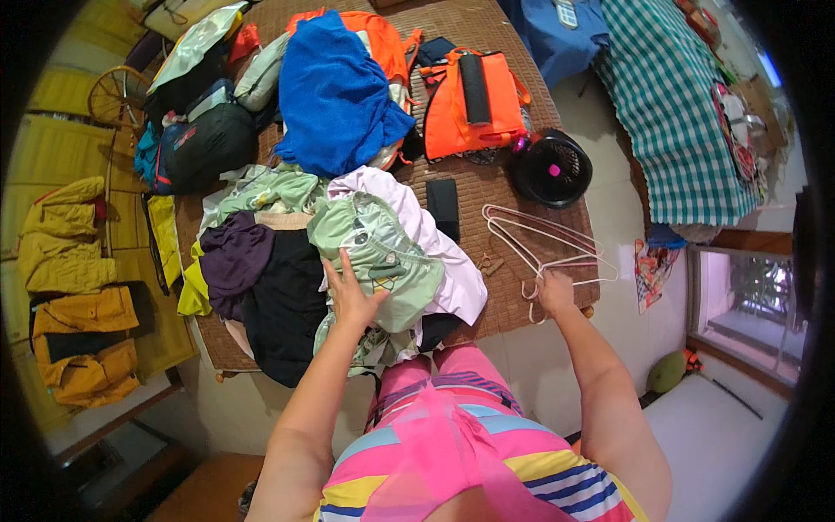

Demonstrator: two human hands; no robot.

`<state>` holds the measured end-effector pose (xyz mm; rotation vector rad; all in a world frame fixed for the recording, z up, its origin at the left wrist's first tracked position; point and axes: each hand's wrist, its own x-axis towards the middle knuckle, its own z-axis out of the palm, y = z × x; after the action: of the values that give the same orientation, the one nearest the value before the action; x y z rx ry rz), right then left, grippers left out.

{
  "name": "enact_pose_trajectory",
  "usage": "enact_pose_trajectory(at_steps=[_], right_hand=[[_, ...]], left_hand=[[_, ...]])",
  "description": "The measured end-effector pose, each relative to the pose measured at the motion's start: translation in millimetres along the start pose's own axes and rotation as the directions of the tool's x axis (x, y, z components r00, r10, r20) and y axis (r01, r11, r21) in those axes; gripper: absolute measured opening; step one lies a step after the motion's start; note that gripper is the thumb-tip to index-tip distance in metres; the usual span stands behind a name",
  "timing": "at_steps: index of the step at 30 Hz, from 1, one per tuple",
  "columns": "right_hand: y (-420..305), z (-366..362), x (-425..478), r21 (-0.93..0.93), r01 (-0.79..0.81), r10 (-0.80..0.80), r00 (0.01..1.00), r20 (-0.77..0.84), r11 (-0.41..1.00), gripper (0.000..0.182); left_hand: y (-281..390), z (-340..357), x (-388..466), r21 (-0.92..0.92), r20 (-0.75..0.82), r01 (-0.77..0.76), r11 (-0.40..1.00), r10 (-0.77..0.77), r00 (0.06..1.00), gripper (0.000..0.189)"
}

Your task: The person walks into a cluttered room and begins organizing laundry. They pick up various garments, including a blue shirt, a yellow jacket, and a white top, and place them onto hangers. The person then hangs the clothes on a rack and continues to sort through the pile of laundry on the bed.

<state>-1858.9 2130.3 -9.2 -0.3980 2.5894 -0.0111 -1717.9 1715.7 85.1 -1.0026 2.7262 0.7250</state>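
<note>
My left hand [352, 297] rests with its fingers spread on light green cartoon-print shorts [411, 297], near their left edge. These shorts top a heap of clothes, partly over a pale pink garment [450, 280]. Black pants with a beige waistband [284, 297] and a bunched dark purple garment [235, 264] lie to the left. At the table's right edge my right hand [556, 293] is closed around white and pinkish clothes hangers [515, 225], near their hooks. The hangers lie over one another, so their exact number is unclear.
On the brown woven table mat [486, 261] are a black flat case [443, 209], a small black fan [551, 169], an orange bag [476, 104], a blue towel [339, 91] and a dark bag [209, 150]. A checked cloth [672, 124] covers another table, right.
</note>
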Motion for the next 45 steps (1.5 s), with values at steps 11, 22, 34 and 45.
enact_pose_trajectory(at_steps=[11,22,34,45], right_hand=[[-121.7,-15.9,-5.1,0.355,0.222,-0.212,0.975,-0.067,0.908,0.041],[-290.7,-155.0,-74.9,0.904,0.373,-0.49,0.84,-0.234,0.209,0.069],[-284.7,-119.5,-14.7,0.991,-0.126,-0.196,0.974,0.114,-0.053,0.045],[-264.3,-197.7,-99.8,0.605,-0.575,-0.709,0.705,0.024,-0.551,0.066]], left_hand=[[4.5,-131.4,-9.1,-0.306,0.417,0.183,0.934,-0.042,0.908,0.033],[45.8,-283.6,-86.4,-0.625,0.317,0.029,0.78,0.221,0.922,0.021],[-25.4,-369.4,-178.5,-0.762,-0.635,-0.456,0.459,-0.668,0.387,0.054],[-110.7,-289.1,-111.7,-0.204,-0.569,-0.134,0.97,-0.006,0.822,0.072]])
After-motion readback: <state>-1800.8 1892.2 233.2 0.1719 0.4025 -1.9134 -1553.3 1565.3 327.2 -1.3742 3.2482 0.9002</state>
